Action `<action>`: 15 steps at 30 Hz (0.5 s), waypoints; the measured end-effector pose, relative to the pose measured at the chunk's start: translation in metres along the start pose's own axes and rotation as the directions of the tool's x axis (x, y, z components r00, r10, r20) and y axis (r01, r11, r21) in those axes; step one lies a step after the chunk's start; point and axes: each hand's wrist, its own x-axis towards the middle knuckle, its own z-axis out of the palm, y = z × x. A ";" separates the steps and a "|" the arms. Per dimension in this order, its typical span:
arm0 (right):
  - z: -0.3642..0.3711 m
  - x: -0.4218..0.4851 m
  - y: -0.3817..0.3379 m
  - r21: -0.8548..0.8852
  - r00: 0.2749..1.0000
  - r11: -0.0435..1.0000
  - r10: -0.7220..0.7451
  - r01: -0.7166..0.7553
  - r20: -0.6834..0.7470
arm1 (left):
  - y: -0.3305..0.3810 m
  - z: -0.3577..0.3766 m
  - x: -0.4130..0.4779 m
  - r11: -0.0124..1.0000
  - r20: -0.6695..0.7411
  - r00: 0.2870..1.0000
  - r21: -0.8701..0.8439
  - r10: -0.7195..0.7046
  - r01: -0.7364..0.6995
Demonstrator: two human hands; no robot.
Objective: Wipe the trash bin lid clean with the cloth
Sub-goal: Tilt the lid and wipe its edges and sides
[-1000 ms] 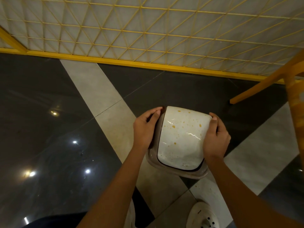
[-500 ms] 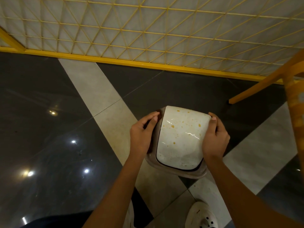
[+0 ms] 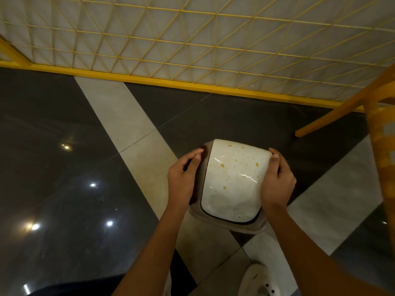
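Trash bin lid (image 3: 234,180): white glossy flap in taupe frame, orange-brown spots densest toward 12 o'clock. Just right of centre frame, above pale stripe of floor (image 3: 119,116). Left hand (image 3: 183,178) at lid's 9 o'clock, fingers curled round frame edge, gripping. Right hand (image 3: 277,182) at 3 o'clock, thumb on top, fingers wrapped round side, gripping. White shoe (image 3: 260,280) at 6 o'clock.

Dim warm light, lamp glare spots on glossy floor (image 3: 64,189), wide-angle edge bending.
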 end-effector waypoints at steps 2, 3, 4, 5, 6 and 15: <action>-0.001 0.000 0.000 -0.006 1.000 1.000 -0.006 0.006 0.005 | -0.004 0.000 0.008 0.994 0.006 0.994 -0.037 -0.106 0.106; -0.001 0.000 0.000 -0.009 1.000 1.000 -0.007 0.007 0.006 | -0.002 0.002 0.016 0.990 0.016 0.990 -0.022 -0.141 0.141; 0.000 0.000 0.000 -0.011 1.000 1.000 -0.003 0.003 0.007 | 0.002 0.004 0.023 0.987 0.030 0.986 -0.003 -0.161 0.161; 0.000 0.001 0.000 -0.014 1.000 1.000 0.001 -0.001 0.006 | 0.006 0.007 0.029 0.986 0.041 0.985 0.017 -0.166 0.165; 0.000 0.001 0.000 -0.016 1.000 1.000 0.006 -0.005 0.004 | 0.009 0.011 0.034 0.987 0.052 0.986 0.033 -0.159 0.158; 0.001 0.000 0.000 -0.061 0.999 0.998 0.011 -0.014 -0.042 | -0.008 -0.001 0.007 0.981 -0.015 0.981 -0.009 -0.196 0.195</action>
